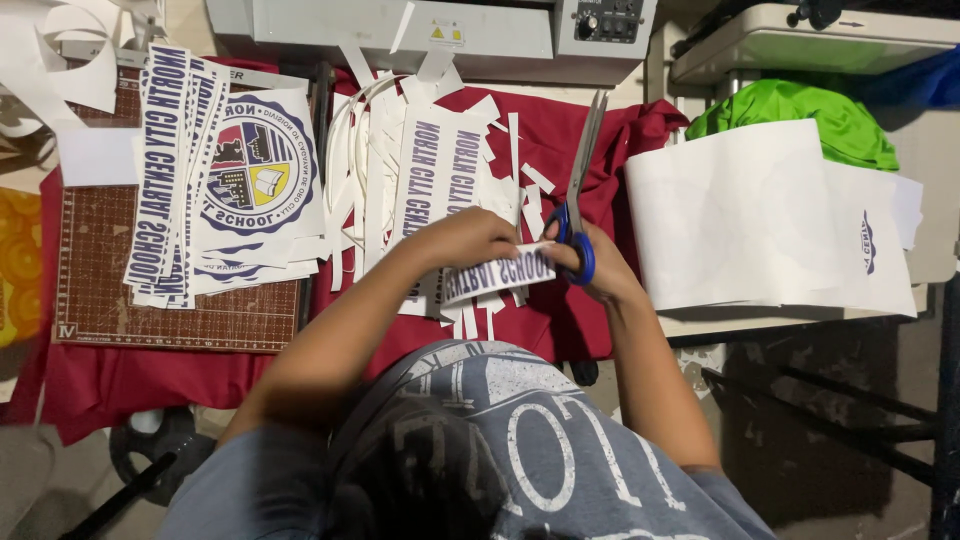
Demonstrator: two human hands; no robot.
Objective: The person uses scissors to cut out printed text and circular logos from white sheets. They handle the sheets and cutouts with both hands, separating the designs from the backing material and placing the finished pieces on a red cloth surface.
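Left hand [462, 240] pinches thin white printed paper strip [497, 272]; right hand [598, 268] grips blue-handled steel scissors [577, 205], blades parted. Strip looks light, floppy, tearable; hold near the cut.

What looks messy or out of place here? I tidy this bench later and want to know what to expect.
White paper offcuts lie strewn over the red cloth, some curling toward the grey machine. The printed strips on the cutting mat are fanned crookedly. The right hand holds scissors; the left hand grips a printed strip.
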